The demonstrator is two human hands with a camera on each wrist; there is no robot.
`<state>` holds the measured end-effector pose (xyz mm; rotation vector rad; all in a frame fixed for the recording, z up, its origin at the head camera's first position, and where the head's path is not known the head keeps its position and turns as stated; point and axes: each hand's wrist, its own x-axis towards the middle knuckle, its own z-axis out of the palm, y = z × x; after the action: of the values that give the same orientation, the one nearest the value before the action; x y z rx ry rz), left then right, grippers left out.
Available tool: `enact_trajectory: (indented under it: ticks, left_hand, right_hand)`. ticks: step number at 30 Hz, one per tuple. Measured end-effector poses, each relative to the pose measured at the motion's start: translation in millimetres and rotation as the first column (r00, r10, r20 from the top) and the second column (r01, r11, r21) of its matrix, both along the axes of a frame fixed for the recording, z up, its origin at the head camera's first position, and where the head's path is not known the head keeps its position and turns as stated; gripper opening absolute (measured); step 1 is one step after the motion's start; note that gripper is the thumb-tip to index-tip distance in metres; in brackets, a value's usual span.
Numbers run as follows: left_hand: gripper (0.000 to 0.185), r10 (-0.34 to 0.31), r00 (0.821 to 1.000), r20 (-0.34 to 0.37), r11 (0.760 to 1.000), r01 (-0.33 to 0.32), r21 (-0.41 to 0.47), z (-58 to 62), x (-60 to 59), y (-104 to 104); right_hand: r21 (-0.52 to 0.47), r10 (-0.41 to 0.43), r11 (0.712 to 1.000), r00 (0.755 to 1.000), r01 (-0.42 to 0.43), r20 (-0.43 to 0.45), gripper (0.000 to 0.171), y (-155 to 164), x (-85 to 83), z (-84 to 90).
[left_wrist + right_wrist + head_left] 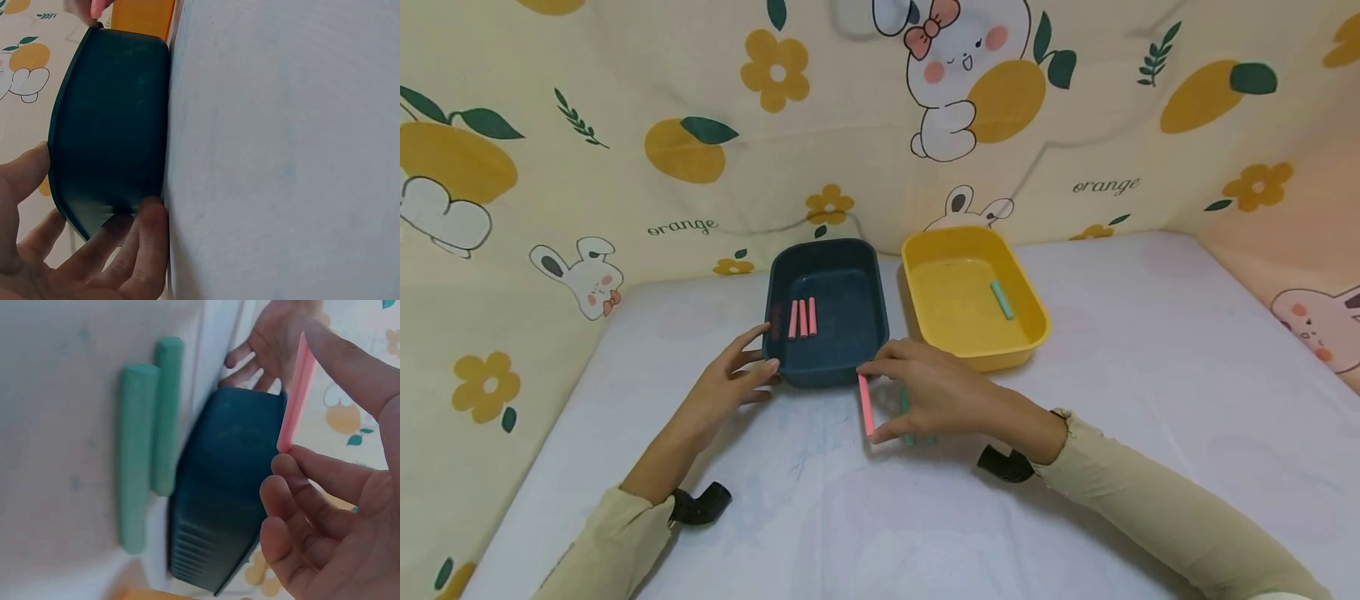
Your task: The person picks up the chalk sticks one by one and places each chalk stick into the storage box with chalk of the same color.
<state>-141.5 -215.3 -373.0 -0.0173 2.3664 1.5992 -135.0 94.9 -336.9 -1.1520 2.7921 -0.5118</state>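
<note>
Left hand [730,379] rests open-fingered on the dark blue tray [850,333] holding three pink sticks [802,317], right hand [925,387] at its 5 o'clock pinches a fourth slim pink stick [866,405], two green sticks [145,450] still on the table [1150,375], one green stick [1002,299] in the yellow tray [940,250] — sorting looks roughly half done.

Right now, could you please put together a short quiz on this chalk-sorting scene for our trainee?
1. True or false: the right hand pinches a pink chalk stick.
2. How many pink sticks lie in the dark blue tray?
3. The yellow tray holds: A) one green stick B) two pink sticks C) nothing.

Key:
1. True.
2. Three.
3. A.

Bonus fact: the left hand touches the dark blue tray's near wall; two green sticks lie on the table.
</note>
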Motion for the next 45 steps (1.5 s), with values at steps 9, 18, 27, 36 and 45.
enact_trajectory:
  ticks: [9,18,27,36,45]
  left_hand:
    - [0.071,0.001,1.0,-0.005,1.0,-0.001,-0.005,0.1,0.0,-2.0]
    - [0.071,0.0,1.0,-0.002,1.0,0.0,0.0,1.5,-0.8,-0.5]
    - [0.071,-0.013,1.0,0.001,0.999,0.013,0.031,2.1,-1.0,-2.6]
    - [0.07,-0.018,1.0,0.005,0.999,0.018,0.033,2.8,0.8,-2.2]
    - [0.071,-0.019,1.0,0.0,1.0,0.019,0.019,1.3,1.1,-2.8]
  right_hand:
    - [-0.018,0.044,0.999,0.999,-0.044,-0.008,0.079,-5.9,-7.3,17.3]
    - [0.027,0.008,1.0,1.0,-0.008,-0.013,0.08,-5.9,-19.0,25.7]
    - [0.043,0.003,0.999,1.0,-0.003,-0.005,0.08,-11.0,-34.0,32.4]
    - [0.045,-0.001,0.999,0.999,-0.001,0.042,0.079,-17.3,-45.4,39.0]
    - [0.096,-0.011,0.995,0.998,0.005,0.062,0.08,-23.9,-61.3,43.5]
